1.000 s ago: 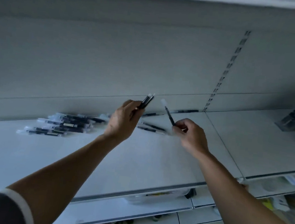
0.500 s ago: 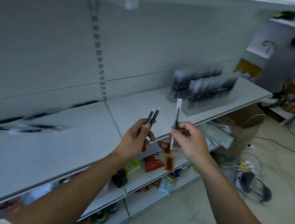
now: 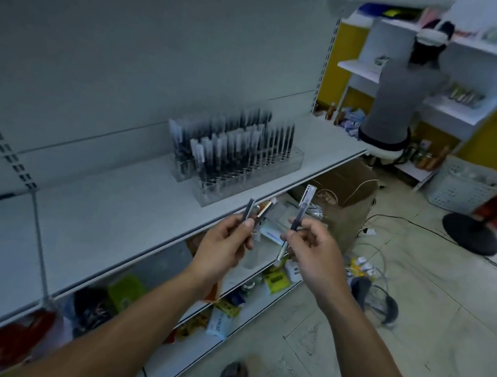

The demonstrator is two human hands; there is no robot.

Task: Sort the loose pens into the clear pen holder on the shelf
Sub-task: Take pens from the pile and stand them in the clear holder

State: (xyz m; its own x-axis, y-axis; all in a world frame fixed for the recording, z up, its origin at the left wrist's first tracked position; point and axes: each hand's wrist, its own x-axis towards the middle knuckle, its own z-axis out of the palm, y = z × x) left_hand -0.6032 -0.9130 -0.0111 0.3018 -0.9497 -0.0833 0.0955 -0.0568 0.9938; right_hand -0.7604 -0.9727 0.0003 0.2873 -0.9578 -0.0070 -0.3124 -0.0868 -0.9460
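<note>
Clear plastic, the holder (image 3: 283, 169) sat on the shelf (image 3: 107, 222), packed with upright pens (image 3: 232, 152). My left hand (image 3: 222, 247) pinched a pen pair (image 3: 250, 208). My right hand (image 3: 316, 258) gripped a single pen (image 3: 302, 204). Both hands were near the shelf's front edge, short of the holder.

Held up in the left hand (image 3: 222, 247) are two slim dark pens (image 3: 250, 209), side by side and pointing up, one with a tan strip near its pale tip. The right hand (image 3: 317, 255) pinches a third dark pen with a clear cap (image 3: 304, 202), tilted cap-up, its lower end poking out below the fingers. Just beyond them, the clear plastic pen holder (image 3: 242, 187) stands on the pale grey metal shelf (image 3: 114, 213), packed with rows of upright dark pens (image 3: 229, 152).
</note>
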